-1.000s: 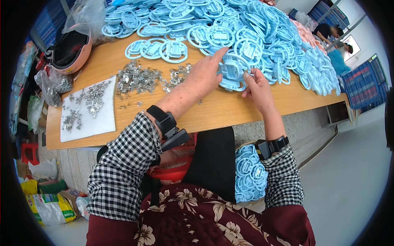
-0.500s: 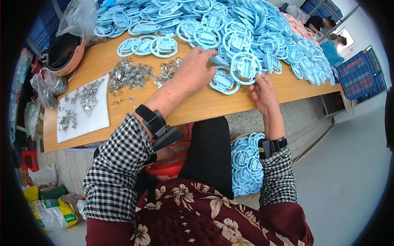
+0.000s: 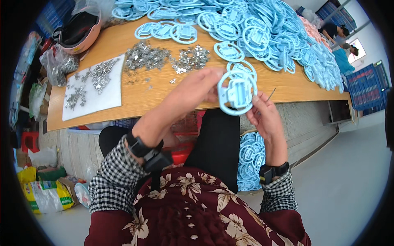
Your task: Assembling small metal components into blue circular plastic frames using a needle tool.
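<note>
Both hands hold one light-blue ring [image 3: 237,92] above the near edge of the surface [image 3: 135,96]. The left hand [image 3: 197,88] pinches its left rim; the right hand [image 3: 264,115] pinches its lower right rim. The ring's flat face is turned toward the camera, its central block upright. Behind it lie the ring pile [image 3: 262,28] and metal clips [image 3: 145,55]; open floor [image 3: 349,176] lies right.

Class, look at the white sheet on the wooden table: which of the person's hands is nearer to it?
Left. The left hand grips the light blue plastic ring on the side toward the white sheet; the right hand is on the ring's far side, farther away.
</note>
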`<action>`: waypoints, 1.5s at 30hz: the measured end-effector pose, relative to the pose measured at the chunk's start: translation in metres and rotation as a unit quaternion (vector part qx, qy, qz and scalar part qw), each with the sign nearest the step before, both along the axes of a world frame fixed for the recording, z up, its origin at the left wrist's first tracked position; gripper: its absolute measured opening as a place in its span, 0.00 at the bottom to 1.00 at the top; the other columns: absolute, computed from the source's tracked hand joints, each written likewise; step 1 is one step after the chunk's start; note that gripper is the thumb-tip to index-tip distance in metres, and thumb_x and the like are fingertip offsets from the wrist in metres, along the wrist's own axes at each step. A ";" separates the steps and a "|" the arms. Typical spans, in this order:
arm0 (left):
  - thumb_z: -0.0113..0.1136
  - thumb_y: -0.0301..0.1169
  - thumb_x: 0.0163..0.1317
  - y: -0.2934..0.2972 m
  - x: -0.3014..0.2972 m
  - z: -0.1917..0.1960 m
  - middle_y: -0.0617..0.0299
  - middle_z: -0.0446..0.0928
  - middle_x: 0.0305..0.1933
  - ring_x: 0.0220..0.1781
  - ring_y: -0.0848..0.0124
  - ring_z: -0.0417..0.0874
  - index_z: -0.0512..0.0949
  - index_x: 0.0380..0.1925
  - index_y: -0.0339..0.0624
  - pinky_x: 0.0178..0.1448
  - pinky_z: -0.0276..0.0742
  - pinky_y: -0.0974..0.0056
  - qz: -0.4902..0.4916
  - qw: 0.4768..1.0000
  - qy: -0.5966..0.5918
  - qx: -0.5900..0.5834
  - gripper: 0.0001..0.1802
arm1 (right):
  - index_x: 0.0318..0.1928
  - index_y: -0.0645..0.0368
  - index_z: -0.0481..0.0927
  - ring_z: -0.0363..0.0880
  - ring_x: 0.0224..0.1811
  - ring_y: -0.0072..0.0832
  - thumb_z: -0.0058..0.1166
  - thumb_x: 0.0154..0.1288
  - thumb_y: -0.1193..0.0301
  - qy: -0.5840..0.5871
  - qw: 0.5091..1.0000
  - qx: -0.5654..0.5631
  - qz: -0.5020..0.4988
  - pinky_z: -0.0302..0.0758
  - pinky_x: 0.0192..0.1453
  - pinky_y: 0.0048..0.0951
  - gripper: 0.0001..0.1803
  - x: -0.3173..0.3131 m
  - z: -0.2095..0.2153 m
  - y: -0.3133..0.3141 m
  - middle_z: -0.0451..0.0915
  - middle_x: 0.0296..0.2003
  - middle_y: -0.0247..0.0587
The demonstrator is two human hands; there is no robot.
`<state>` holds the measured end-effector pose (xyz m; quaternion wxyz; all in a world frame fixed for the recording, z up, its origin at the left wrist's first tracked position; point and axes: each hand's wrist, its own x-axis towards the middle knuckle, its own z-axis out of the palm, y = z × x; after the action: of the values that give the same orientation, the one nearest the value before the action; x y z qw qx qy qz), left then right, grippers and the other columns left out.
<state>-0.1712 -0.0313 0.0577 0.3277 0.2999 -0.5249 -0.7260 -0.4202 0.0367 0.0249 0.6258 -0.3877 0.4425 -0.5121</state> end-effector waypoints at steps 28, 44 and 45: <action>0.51 0.31 0.77 0.084 0.131 -0.050 0.65 0.83 0.41 0.39 0.81 0.84 0.77 0.58 0.35 0.45 0.81 0.73 0.286 0.955 -0.015 0.074 0.16 | 0.39 0.64 0.82 0.82 0.40 0.53 0.58 0.66 0.66 0.587 0.772 -0.231 0.078 0.76 0.45 0.49 0.12 0.181 -0.006 -0.098 0.84 0.35 0.56; 0.55 0.34 0.76 0.070 0.117 -0.044 0.66 0.83 0.39 0.38 0.83 0.83 0.79 0.53 0.36 0.42 0.79 0.75 0.274 0.960 -0.043 0.034 0.14 | 0.48 0.59 0.80 0.74 0.26 0.10 0.61 0.70 0.72 0.128 0.966 0.023 0.222 0.63 0.26 0.11 0.09 0.164 0.017 -0.063 0.79 0.30 0.26; 0.57 0.34 0.74 0.070 0.115 -0.043 0.67 0.83 0.39 0.37 0.83 0.82 0.79 0.51 0.37 0.41 0.79 0.75 0.266 0.962 -0.047 0.024 0.13 | 0.48 0.59 0.80 0.74 0.26 0.10 0.61 0.70 0.72 0.127 0.967 0.023 0.219 0.63 0.26 0.11 0.09 0.165 0.019 -0.059 0.79 0.30 0.26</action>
<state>-0.0563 0.0390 0.0150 0.4773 0.4700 -0.4235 -0.6099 -0.2554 -0.0224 0.0438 0.6702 -0.5224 0.4345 -0.2985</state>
